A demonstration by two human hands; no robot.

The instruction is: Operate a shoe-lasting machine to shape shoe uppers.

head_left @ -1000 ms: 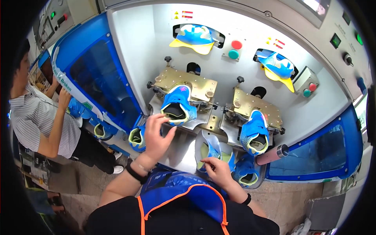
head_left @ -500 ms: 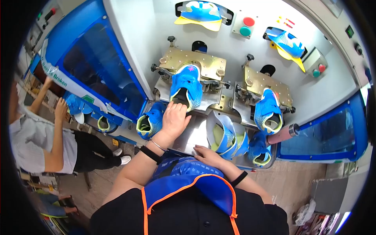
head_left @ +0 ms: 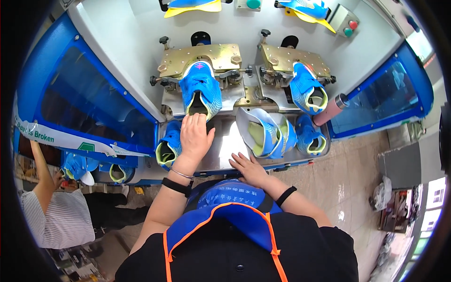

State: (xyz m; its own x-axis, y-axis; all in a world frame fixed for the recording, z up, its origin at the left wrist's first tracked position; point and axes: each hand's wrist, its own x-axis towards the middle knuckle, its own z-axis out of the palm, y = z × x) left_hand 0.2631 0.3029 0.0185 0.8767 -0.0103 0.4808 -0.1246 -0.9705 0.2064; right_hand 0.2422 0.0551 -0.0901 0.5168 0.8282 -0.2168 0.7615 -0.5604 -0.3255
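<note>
My left hand (head_left: 195,136) is at the heel of a blue sneaker (head_left: 206,89), its fingertips over the collar and its thumb off to the side. That sneaker's toe sits in a brass-coloured metal clamp fixture (head_left: 202,54). My right hand (head_left: 251,170) lies with fingers spread on the front of a metal tray (head_left: 221,150), holding nothing. Just beyond it on the tray stand blue-and-white shoe uppers (head_left: 268,136) nested together. Left of my left hand is another blue sneaker (head_left: 169,148).
A second clamp fixture (head_left: 291,61) holds a blue sneaker (head_left: 305,89). Below it are another sneaker (head_left: 310,136) and a pink bottle (head_left: 331,110). Uppers on yellow forms (head_left: 192,7) hang at the back. Blue windowed doors (head_left: 89,89) flank the machine. Another person (head_left: 61,216) works at left.
The head view has shifted, so the machine sits higher and further left in the picture. My left hand stays at the sneaker's heel, and my right hand remains on the tray edge.
</note>
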